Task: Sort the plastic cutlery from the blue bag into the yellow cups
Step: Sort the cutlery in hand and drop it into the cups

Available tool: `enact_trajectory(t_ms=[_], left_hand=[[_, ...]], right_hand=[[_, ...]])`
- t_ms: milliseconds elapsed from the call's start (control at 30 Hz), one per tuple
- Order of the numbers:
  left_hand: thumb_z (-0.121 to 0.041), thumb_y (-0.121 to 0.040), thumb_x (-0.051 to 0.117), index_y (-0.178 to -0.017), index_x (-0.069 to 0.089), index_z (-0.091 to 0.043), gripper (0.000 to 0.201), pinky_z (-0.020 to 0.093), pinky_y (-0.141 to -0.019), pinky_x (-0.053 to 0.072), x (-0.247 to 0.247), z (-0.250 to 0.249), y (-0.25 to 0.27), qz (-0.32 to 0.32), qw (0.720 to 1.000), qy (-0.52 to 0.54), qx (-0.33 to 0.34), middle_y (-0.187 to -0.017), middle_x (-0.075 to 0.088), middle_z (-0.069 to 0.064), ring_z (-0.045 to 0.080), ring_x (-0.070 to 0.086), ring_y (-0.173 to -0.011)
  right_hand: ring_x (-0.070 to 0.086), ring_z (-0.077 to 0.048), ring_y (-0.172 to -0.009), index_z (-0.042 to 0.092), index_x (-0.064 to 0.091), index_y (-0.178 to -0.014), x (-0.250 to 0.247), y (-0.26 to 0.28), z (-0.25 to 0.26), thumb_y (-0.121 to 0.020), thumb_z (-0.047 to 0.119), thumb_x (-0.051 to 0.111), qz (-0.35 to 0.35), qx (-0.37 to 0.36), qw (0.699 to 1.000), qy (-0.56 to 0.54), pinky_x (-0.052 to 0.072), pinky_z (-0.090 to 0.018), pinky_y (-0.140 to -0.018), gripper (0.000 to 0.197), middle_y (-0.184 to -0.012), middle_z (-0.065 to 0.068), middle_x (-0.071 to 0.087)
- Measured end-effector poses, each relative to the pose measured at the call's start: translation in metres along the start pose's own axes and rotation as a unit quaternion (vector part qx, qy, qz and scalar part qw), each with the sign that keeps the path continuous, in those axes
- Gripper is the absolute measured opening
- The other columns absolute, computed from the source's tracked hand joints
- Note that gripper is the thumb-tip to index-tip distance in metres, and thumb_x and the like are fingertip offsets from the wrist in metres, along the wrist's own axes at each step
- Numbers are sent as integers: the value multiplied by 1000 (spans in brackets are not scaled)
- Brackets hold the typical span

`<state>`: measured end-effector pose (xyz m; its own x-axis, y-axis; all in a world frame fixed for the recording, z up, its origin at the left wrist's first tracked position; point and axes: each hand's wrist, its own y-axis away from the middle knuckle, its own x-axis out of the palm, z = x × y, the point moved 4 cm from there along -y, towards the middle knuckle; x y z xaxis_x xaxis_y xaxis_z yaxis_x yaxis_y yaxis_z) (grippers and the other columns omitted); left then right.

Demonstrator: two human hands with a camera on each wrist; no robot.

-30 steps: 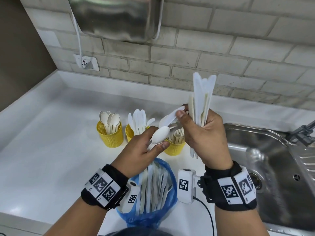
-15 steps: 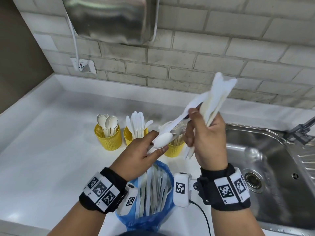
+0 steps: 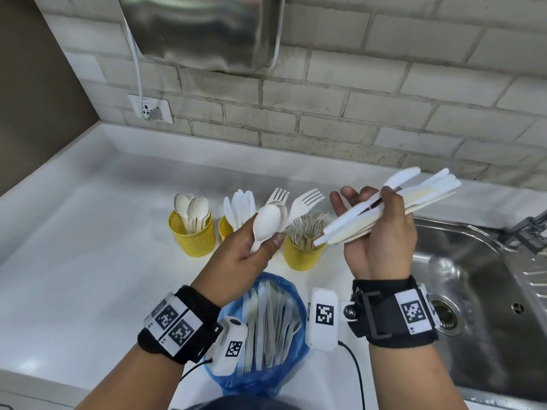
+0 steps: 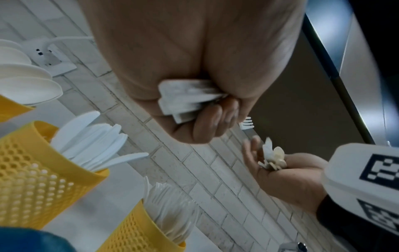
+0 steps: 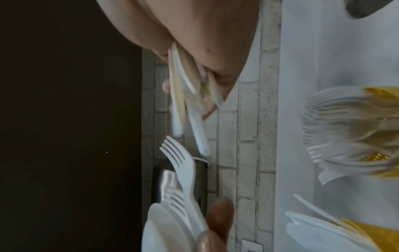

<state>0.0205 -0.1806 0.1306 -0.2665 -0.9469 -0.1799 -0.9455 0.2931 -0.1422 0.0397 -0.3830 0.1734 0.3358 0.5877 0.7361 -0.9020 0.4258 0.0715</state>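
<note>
Three yellow mesh cups stand in a row on the counter: spoons (image 3: 194, 232), knives (image 3: 226, 227) and forks (image 3: 302, 253). Over the knife cup, my left hand (image 3: 260, 241) grips a few white spoons (image 3: 266, 223) and two forks (image 3: 307, 201) by their handles (image 4: 190, 102). My right hand (image 3: 367, 202) is right of the fork cup; its thumb clamps a bundle of white and cream knives (image 3: 414, 193) that point up to the right. The blue bag (image 3: 266, 377) lies open below my wrists with more cutlery in it.
A steel sink (image 3: 473, 291) opens on the right, its tap (image 3: 527, 232) at the edge. A brick wall with a socket (image 3: 151, 109) and a steel dispenser (image 3: 201, 28) rises behind the white counter (image 3: 74, 247).
My right hand has drawn away to the right and tipped its knife bundle from upright to slanting. The left hand now holds spoons and forks apart from that bundle.
</note>
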Motion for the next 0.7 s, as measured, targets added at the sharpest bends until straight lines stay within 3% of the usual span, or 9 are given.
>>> enact_trajectory(t_ms=[67, 133, 200, 300, 433, 567, 633, 700], left_hand=[[-38, -103, 53, -114, 68, -28, 21, 29, -57, 40, 0, 3, 0, 3, 998, 44, -37, -63, 46, 0, 18, 43, -57], [-37, -103, 50, -106, 68, -7, 35, 30, -61, 45, -2, 7, -1, -4, 997, 61, -50, -58, 48, 3, 17, 50, -56], [-38, -102, 45, -89, 62, 7, 50, 27, -69, 49, -2, 3, -3, -1, 997, 65, -51, -59, 55, 4, 14, 60, -62], [-44, -101, 45, -72, 59, 1, 55, 28, -68, 52, -3, 4, -5, -23, 991, 106, -80, -65, 58, 13, 20, 62, -65], [-46, -101, 48, -97, 65, 7, 56, 41, -71, 64, -3, 16, -6, -75, 947, 249, -189, -92, 74, 22, 35, 74, -85], [-46, -104, 50, -84, 54, -5, 46, 45, -74, 64, -1, 22, -7, -52, 906, 319, -273, -105, 71, 27, 41, 75, -92], [-45, -104, 51, -112, 60, 3, 49, 44, -76, 62, -2, 26, -7, -40, 895, 334, -293, -109, 66, 32, 42, 73, -95], [-44, -103, 53, -134, 52, 10, 63, 48, -84, 60, -4, 30, -7, -41, 893, 335, -296, -120, 61, 38, 44, 70, -105]], right_hand=[[49, -17, -51, 18, 50, -100, 4, 0, -2, -104, 10, 48, 16, 3, 1000, -2, 51, -29, -53, 9, -67, -2, 46], [34, -11, -44, 21, 53, -95, 9, 0, -8, -104, 12, 52, 37, 9, 999, 16, 34, -20, -41, 14, -63, 2, 38], [28, -9, -41, 20, 55, -84, 16, 4, -14, -105, 18, 56, 59, 15, 997, 43, 28, -19, -37, 20, -59, 2, 32], [29, -11, -36, 18, 45, -68, 27, 12, -23, -105, 27, 57, 103, 3, 991, 81, 27, -20, -37, 39, -53, 1, 31], [32, -17, -35, 22, 45, -59, 48, 26, -25, -97, 39, 61, 200, -55, 966, 154, 32, -24, -41, 45, -48, 0, 34], [44, -22, -39, 5, 53, -72, 55, 37, -37, -96, 37, 61, 265, -129, 922, 252, 41, -30, -47, 40, -49, -4, 46], [53, -17, -46, 0, 57, -81, 50, 41, -49, -97, 28, 65, 280, -134, 907, 286, 45, -27, -53, 33, -55, -1, 54], [57, -12, -50, 6, 60, -85, 41, 42, -62, -94, 20, 69, 284, -106, 903, 304, 48, -25, -56, 18, -60, 5, 59]])
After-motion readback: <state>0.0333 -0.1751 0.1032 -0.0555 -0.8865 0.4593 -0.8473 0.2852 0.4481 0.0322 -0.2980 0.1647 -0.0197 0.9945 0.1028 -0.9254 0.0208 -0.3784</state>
